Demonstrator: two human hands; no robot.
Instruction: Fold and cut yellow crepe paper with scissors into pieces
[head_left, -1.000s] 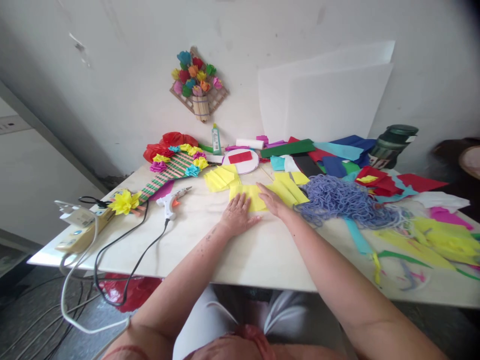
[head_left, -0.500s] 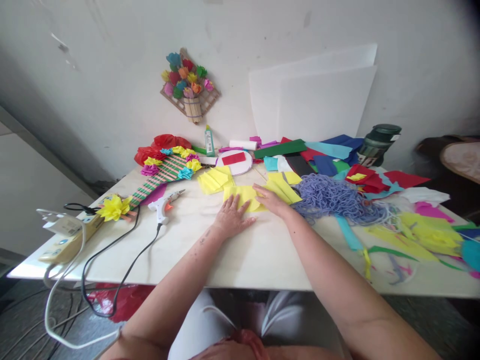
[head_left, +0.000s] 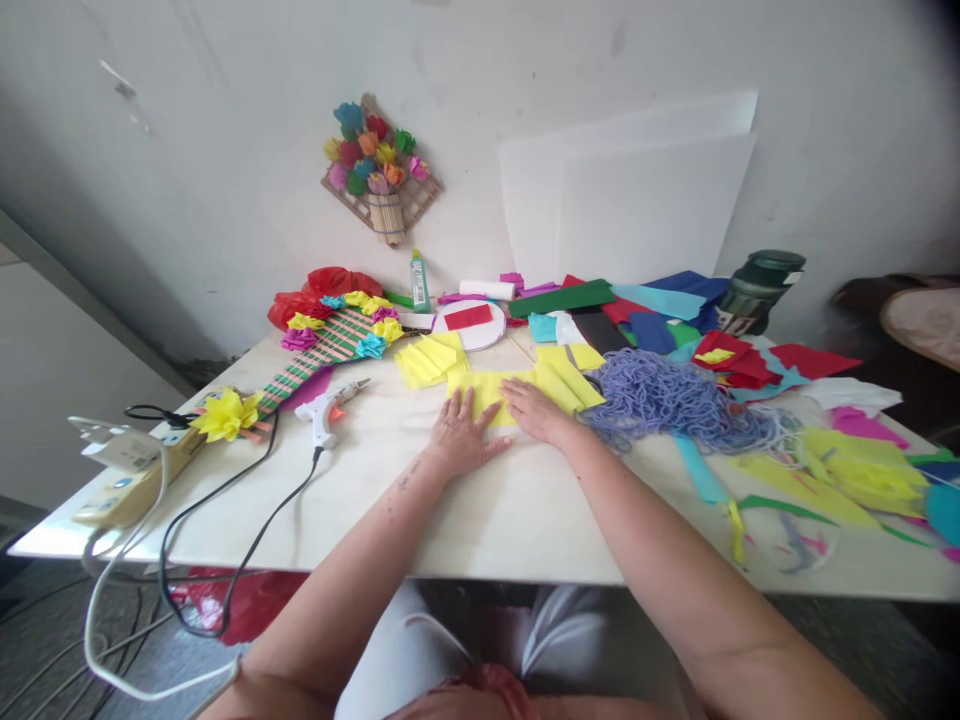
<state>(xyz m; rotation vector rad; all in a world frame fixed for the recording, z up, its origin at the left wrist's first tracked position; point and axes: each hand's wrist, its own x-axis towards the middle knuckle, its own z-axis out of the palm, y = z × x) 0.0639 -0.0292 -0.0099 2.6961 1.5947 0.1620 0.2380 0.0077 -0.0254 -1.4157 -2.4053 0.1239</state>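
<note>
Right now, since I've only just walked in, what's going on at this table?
A person has both bare hands on a yellow paper sheet: the left hand near its left end, the right hand just beside it, fingers spread. To the left lies a hot glue gun with its cord attached; to the right is a tangled heap of lavender yarn.

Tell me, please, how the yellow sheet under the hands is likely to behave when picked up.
The yellow sheet looks thin, so it would probably be light and droop when lifted. Lying flat, it seems unlikely to roll or tip. With the left hand and right hand on it, a push might wrinkle it.
</note>
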